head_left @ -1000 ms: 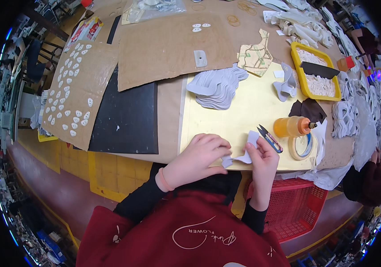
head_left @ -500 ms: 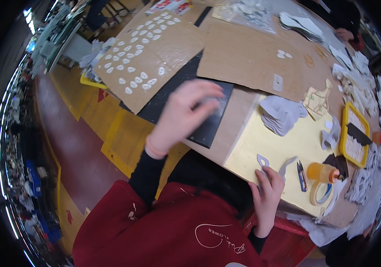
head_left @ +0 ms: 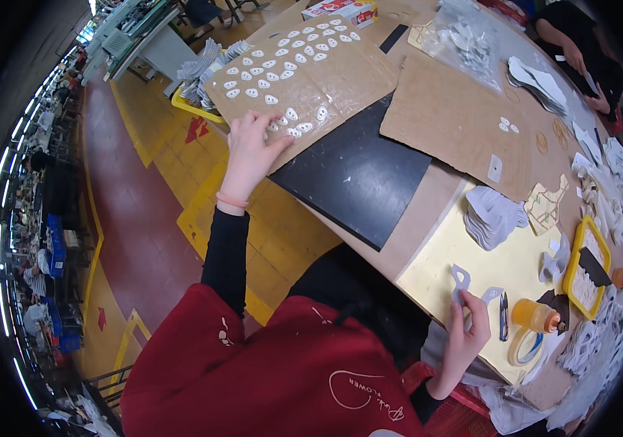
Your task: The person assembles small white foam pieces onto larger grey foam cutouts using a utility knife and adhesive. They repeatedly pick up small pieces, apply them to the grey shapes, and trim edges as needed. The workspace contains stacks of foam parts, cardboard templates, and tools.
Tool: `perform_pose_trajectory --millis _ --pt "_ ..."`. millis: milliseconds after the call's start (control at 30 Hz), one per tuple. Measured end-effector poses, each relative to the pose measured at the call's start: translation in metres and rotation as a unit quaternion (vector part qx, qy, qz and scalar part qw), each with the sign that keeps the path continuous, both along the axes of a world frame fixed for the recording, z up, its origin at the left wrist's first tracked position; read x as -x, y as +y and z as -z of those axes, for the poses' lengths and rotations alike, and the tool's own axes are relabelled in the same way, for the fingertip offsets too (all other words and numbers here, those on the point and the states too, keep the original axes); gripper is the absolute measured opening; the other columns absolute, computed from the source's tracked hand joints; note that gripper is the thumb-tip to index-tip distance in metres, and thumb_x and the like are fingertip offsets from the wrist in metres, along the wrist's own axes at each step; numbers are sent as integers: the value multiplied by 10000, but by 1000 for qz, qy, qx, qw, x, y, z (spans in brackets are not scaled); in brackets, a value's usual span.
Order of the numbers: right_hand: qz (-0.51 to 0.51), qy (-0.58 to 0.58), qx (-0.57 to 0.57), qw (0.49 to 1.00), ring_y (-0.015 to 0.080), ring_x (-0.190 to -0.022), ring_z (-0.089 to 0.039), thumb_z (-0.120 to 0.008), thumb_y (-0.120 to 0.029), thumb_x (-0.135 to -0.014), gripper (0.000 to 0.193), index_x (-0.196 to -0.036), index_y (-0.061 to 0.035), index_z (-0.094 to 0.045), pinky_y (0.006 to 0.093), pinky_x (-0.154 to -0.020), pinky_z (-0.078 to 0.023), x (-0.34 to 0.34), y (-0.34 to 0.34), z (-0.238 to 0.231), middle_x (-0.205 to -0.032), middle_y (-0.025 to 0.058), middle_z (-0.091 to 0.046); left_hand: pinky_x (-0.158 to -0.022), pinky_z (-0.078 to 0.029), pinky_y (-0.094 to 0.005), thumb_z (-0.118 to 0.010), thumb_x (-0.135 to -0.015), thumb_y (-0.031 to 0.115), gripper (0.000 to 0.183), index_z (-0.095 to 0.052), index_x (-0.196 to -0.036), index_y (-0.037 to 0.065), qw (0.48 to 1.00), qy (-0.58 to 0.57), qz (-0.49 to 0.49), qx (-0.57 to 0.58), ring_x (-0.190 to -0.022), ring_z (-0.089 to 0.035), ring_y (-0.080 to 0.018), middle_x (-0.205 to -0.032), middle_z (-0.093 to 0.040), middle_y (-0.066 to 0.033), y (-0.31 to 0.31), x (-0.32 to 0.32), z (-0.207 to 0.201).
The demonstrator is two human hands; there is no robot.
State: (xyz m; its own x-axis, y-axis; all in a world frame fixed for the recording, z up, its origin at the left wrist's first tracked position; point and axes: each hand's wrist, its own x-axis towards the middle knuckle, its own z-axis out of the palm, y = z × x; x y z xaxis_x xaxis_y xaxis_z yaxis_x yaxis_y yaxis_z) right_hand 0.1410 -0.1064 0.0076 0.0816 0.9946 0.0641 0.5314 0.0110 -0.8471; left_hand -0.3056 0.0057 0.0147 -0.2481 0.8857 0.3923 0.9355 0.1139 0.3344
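My left hand [head_left: 251, 151] reaches over the near edge of a brown cardboard sheet [head_left: 311, 87]. Its fingers are apart and curved down among small white oval pieces with dark holes [head_left: 292, 114]. Whether a fingertip touches one of them I cannot tell. At the table's near edge, my right hand [head_left: 468, 328] pinches a grey fabric piece with a cut-out opening [head_left: 460, 277] between thumb and fingers. That piece rests over a pale yellow board [head_left: 435, 262]. Behind it stands a stack of similar grey fabric pieces [head_left: 490, 218].
A black board [head_left: 359, 178] lies between the sheet and a second cardboard [head_left: 457, 116]. Right of my right hand are thread snips [head_left: 503, 317], an orange bottle [head_left: 533, 315], a tape roll [head_left: 525, 346] and a yellow tray [head_left: 570, 280]. A co-worker's hands [head_left: 588, 73] are at far right.
My left hand has moved left, from above the black board to the white pieces on the cardboard. My right hand stays with the grey piece. The whole view has shifted.
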Motion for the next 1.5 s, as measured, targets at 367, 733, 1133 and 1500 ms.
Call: perform_pose_trajectory --millis 367,733,1133,1500 --pt "14 -77 -51 996 321 -1203 -604 -674 24 -895 247 -1141 15 -705 389 -999 -483 -1 -3 -5 -1265 165 -622 -987 -307 -463 -934 -657 406 684 -644 -1207 121 986 -15 -110 128 -1211 -409 -328 -1198 -515 -92 20 -4 -10" --pt "19 -25 -28 999 310 -1216 -598 -661 20 -906 220 -1121 14 -703 389 -1035 -449 3 -10 -3 -1262 152 -634 -919 -332 -454 -929 -635 413 629 -641 -1131 155 981 8 -124 148 -1168 -444 -318 -1166 -538 -84 30 1 -7" --pt "17 -43 -42 998 291 -1117 -629 -692 41 -890 224 -1112 25 -712 367 -961 -505 -2 -12 -3 -1266 153 -629 -941 -262 -434 -896 -703 283 518 -649 -1147 184 998 54 -31 -7 -1173 -461 -242 -1173 -580 18 8 -17 -7" --pt "0 -11 -36 999 285 -1127 -622 -671 19 -901 217 -1115 26 -702 368 -991 -479 5 -7 -3 -1285 144 -629 -980 -240 -410 -870 -742 424 553 -661 -1206 206 997 33 63 -35 -1199 -475 -213 -1246 -639 51 0 -10 -21"
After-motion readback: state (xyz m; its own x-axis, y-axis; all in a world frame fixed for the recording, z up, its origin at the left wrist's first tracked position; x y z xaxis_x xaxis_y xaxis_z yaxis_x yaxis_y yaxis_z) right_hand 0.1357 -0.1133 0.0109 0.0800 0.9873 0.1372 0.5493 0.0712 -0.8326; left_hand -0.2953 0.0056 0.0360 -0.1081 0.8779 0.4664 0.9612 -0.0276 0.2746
